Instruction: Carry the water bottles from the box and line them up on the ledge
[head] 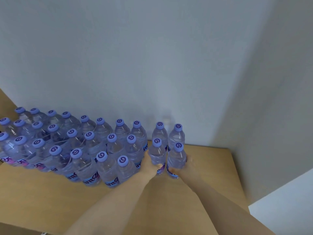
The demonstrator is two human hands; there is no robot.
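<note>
Both forearms reach up-frame; left hand [149,160] grips one bottle [158,154], right hand [187,164] another [177,158], fingers mostly hidden behind them.

Leftmost bottles [5,146] cut by the frame edge; fingers [159,165] mostly behind bottles.

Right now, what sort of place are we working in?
Probably a storeroom or stock corner: rows of clear plastic water bottles with purple caps stand on a plain tan ledge against bare pale walls.
</note>
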